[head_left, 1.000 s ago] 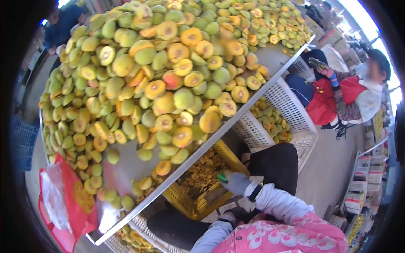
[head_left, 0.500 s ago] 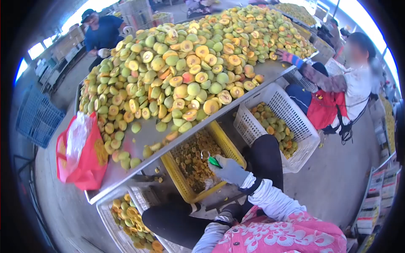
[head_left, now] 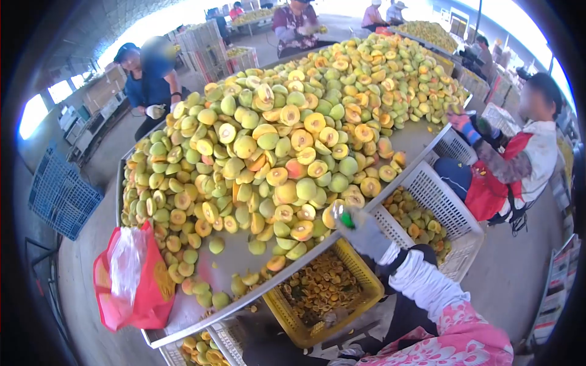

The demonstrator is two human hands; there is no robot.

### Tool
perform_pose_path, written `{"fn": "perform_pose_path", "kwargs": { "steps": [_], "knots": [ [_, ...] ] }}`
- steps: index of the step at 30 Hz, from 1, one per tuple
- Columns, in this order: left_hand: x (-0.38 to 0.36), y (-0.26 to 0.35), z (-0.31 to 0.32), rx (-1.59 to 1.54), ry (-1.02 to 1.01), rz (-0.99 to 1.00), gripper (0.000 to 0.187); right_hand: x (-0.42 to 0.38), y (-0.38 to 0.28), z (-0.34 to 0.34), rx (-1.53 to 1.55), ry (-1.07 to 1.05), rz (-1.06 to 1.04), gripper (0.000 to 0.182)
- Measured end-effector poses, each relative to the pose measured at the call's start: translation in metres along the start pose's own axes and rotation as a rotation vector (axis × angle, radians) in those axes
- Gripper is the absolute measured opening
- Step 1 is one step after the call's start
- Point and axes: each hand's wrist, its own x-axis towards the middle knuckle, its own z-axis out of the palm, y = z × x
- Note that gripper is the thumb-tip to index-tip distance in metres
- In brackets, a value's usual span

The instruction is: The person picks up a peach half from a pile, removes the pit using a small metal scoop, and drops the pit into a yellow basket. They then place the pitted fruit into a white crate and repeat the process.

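Note:
My right hand (head_left: 361, 232), in a grey glove, is closed around a green-handled tool (head_left: 347, 219) with a shiny metal end. It is over the near edge of the metal table (head_left: 229, 259), beside the big heap of halved green-yellow fruit (head_left: 274, 152). Below it stands a yellow crate (head_left: 290, 323) holding fruit pieces. My left hand does not show; only part of a sleeve appears at the bottom edge.
A red bag (head_left: 137, 287) with clear plastic lies at the table's left corner. White crates (head_left: 442, 198) of fruit stand right of my knee. A co-worker (head_left: 531, 146) sits at the right, another (head_left: 149, 85) at the far left. A blue crate (head_left: 64, 192) is at the left.
My right hand has moved with the green tool from above the yellow crate up to the table edge near the fruit. The view has tilted up. My left sleeve has dropped mostly out of view.

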Motion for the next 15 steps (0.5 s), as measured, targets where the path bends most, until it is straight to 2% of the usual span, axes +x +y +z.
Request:
{"fn": "perform_pose_path", "kwargs": {
  "steps": [2,4,8,10,12,13,14,15],
  "knots": [
    [0.009,-0.005,-0.009,-0.016,-0.017,-0.008,0.038,0.038,-0.012,-0.012,-0.055,-0.039,0.077,0.027],
    [0.015,-0.007,-0.013,-0.023,-0.032,-0.013,0.038,0.067,-0.003,-0.007,-0.065,0.182,-0.052,0.027],
    [0.026,-0.008,-0.008,-0.018,-0.034,-0.001,0.039,0.101,0.002,-0.002,-0.200,0.168,0.010,0.035],
    [0.030,-0.010,0.001,-0.007,-0.022,0.017,0.039,0.113,0.004,0.011,-0.111,0.186,-0.098,0.038],
    [0.031,-0.013,0.012,0.003,-0.018,0.028,0.039,0.113,-0.001,0.018,-0.060,0.130,0.010,0.043],
    [0.035,-0.015,0.013,0.003,-0.013,0.033,0.040,0.116,0.004,0.023,-0.042,0.074,0.153,0.045],
    [0.038,-0.017,0.015,-0.004,-0.007,0.037,0.040,0.112,0.011,0.029,-0.070,0.178,0.028,0.046],
    [0.040,-0.017,0.016,-0.010,0.004,0.049,0.040,0.115,0.004,0.027,-0.053,0.122,0.128,0.045]
  ]
}}
